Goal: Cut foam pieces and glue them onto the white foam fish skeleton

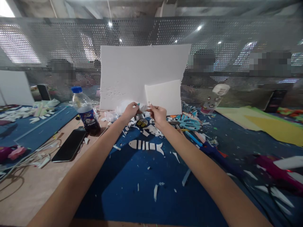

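Two bare forearms (201, 164) are stretching over a blue mat (132, 189), a segmented white fish (147, 146) lying between them. Beyond it, the left hand (131, 111) and right hand (159, 115) are hovering near a round, dark-labelled object (142, 123), fingers bending narrowly; what they are holding, if anything, I cannot tell.

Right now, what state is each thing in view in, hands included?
Left hand: fingers bent, hold unclear.
Right hand: fingers bent, hold unclear.
Fish: in separate pieces.
Bottle: standing, capped, partly full.
Phone: flat, screen dark.
White board: upright, pitted at lower left.
Yellow sheet: flat.
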Action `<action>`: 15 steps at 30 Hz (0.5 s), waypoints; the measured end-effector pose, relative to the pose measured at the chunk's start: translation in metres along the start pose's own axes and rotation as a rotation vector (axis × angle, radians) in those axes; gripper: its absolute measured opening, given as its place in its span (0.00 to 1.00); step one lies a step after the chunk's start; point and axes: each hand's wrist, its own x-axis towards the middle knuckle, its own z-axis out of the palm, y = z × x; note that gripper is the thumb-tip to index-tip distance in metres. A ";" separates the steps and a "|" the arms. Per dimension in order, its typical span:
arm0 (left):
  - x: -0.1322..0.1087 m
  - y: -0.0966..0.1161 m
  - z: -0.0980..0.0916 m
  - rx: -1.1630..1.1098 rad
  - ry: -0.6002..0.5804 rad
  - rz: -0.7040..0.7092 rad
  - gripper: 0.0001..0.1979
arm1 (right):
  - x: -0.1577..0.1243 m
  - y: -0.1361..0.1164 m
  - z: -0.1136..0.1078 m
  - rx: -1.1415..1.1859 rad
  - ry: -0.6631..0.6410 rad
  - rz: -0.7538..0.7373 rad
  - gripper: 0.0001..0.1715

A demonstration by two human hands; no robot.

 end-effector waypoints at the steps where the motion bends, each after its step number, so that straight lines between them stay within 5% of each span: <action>1: -0.001 0.001 0.002 0.040 -0.007 0.024 0.15 | 0.000 0.000 0.000 -0.005 0.009 -0.001 0.15; 9: 0.001 -0.002 0.007 0.327 -0.082 0.217 0.14 | 0.000 0.004 0.001 -0.035 0.033 -0.013 0.15; 15: -0.003 0.004 0.001 0.517 -0.072 0.381 0.13 | 0.003 0.009 0.000 -0.072 -0.090 0.029 0.16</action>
